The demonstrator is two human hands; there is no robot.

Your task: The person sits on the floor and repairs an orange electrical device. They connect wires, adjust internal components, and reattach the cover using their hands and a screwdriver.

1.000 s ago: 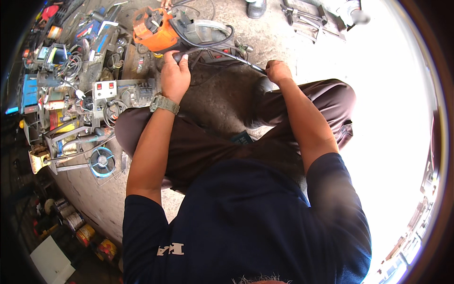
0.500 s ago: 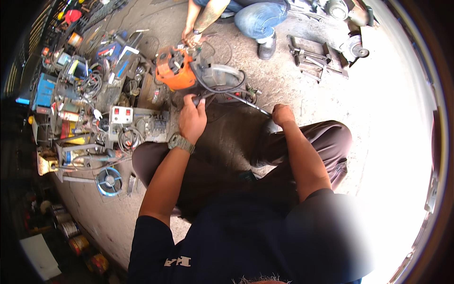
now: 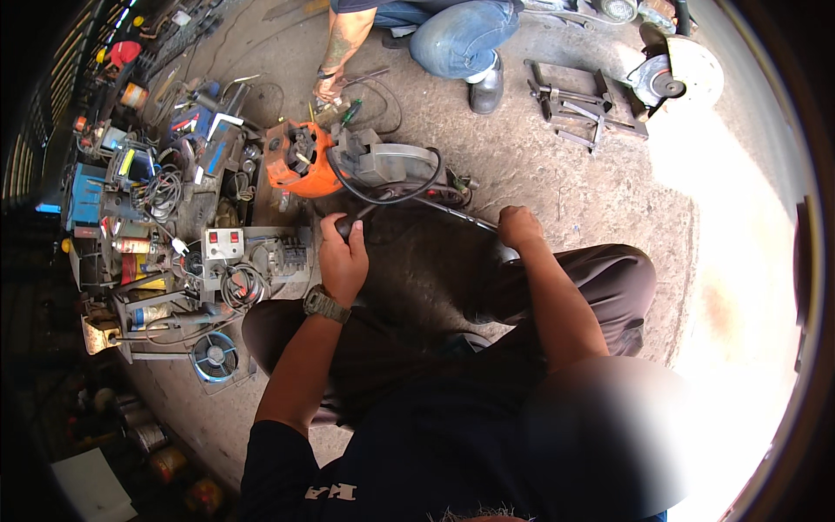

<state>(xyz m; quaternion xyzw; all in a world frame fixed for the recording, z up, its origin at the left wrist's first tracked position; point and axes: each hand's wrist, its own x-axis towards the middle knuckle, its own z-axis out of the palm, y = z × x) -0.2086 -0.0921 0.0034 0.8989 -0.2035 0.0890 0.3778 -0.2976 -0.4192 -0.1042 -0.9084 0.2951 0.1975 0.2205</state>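
Your left hand (image 3: pixel 344 259) is curled around a dark handle (image 3: pixel 345 228); your right hand (image 3: pixel 520 228) is clamped on a metal rod (image 3: pixel 457 212). Just beyond them stands the orange-and-grey machine (image 3: pixel 361 161); a co-worker's hand (image 3: pixel 329 89) is farther off.

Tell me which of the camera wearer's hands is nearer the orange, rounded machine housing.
Left. The left hand is just below the orange housing in the picture, slightly right; the right hand is farther away, to its lower right.

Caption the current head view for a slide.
Left hand holds a dark handle, right hand a metal rod, near an orange machine.
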